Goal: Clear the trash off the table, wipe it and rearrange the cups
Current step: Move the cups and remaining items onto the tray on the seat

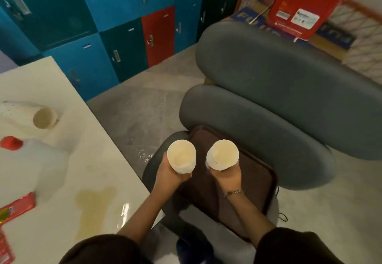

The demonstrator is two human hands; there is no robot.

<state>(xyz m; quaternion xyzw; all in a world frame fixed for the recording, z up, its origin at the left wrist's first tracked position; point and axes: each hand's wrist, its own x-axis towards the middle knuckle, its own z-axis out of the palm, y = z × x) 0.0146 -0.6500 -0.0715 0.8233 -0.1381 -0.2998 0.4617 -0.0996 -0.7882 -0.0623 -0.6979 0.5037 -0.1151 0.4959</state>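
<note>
paper cups: one is gripped upright in each closed hand, left hand (172, 174), right hand (226, 174), held off the table's (62, 90) right side, likely so wiping is unobstructed
spill (94, 203): near table edge, not yet wiped

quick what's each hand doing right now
Left hand: closed around a paper cup.
Right hand: closed around a second cup.

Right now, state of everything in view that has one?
left hand: gripping left cup, upright, off the table
right hand: gripping right cup, upright, over the chair
third cup: tipped on its side on table
table: spill unwiped
red wrapper: lying on table
</note>
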